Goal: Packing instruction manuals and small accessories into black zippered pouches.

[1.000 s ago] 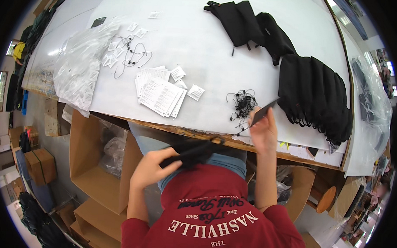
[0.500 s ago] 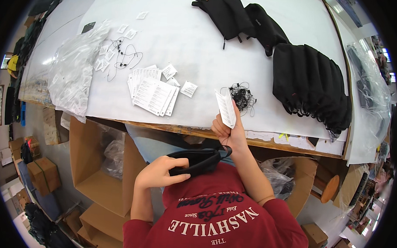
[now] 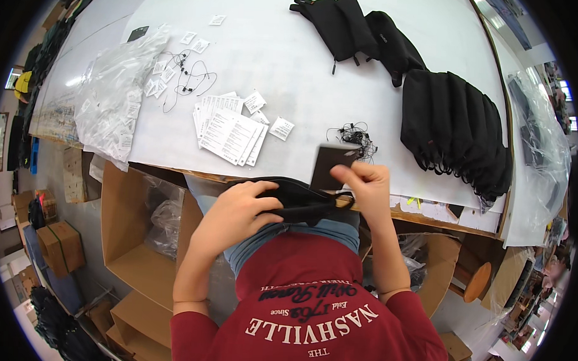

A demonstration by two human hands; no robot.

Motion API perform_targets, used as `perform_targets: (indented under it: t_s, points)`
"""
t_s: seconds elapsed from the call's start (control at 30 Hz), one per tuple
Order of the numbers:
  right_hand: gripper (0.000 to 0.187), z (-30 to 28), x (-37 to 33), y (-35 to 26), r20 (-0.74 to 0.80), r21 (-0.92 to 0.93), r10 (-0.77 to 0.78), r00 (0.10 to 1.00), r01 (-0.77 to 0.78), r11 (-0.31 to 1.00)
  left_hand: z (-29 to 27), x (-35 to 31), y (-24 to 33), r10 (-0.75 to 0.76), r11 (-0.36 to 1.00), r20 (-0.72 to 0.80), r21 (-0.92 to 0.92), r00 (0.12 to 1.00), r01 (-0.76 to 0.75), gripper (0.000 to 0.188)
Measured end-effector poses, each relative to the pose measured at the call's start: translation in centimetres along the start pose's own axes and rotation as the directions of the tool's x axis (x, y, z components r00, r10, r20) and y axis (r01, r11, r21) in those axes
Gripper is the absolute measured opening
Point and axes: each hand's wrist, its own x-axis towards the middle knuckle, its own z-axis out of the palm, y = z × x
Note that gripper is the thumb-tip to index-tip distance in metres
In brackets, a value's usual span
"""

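My left hand point(image 3: 242, 209) grips the near-left edge of a black fabric pouch point(image 3: 304, 213), whose mouth gapes at the table's front edge. A flat dark card point(image 3: 328, 166), slightly blurred, is pinched between the thumb and fingers of my right hand point(image 3: 370, 183). It stands over the right end of the pouch's mouth, its lower edge at the rim. A black loop at that end of the pouch lies under my right hand. Just beyond the card is a tangle of thin black strings point(image 3: 364, 140). The pouch's inside is mostly hidden.
White printed cards point(image 3: 225, 140) lie fanned on the table with small white packets point(image 3: 281, 128) beside them. Farther left are loose black strings point(image 3: 189, 81) and a pile of clear plastic bags point(image 3: 113, 98). Black pouches point(image 3: 453, 122) stand in a row at right. A cardboard box point(image 3: 134, 232) is below the table.
My right hand has come down toward the pouch and turned the card, so its dark face shows instead of white. The pouch has moved forward to the table edge, its mouth wider.
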Motion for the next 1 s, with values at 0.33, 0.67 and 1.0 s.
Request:
perform_targets:
  t_s: [0.33,0.67,1.0]
  points:
    - [0.026,1.2,-2.0,0.9,0.531,-0.663,0.020,0.847,0.401,0.632,2.6,1.9,-0.1,0.323,0.937,0.028,0.129,0.946,-0.324,0.015]
    - [0.034,0.3,-3.0,0.9,0.596,-0.553,0.188,0.780,0.230,0.800,1.9,8.6,-5.8,0.069,0.981,-0.244,-0.158,0.967,-0.110,0.021]
    - [0.028,-0.4,-3.4,0.3,0.524,-0.572,0.012,0.851,0.341,0.746,0.4,11.7,-8.6,0.115,0.970,-0.175,0.233,0.978,-0.072,0.030]
